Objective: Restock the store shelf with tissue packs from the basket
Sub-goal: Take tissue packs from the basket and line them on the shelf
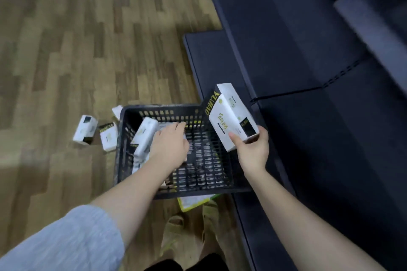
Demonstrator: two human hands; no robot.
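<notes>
1. Wood-plank laminate floor, brown and matte; dark navy metal store shelf runs along the right side, its tiers bare.
2. Black plastic lattice basket sits on the floor, touching the shelf base.
3. Right hand grips two stacked white rectangular tissue packs by their near end, thumb on the upper face, fingers curled beneath; the packs stick out past the grip, tilted over the basket's right rim.
4. Left hand reaches into the basket, fingers extended over a white soft-wrapped tissue pack leaning against the left wall (contact is blurred; cannot tell whether it holds anything).
5. Two loose white packs lie on the floor just left of the basket.
6. Grey ribbed sleeve is pushed up the left arm.
</notes>
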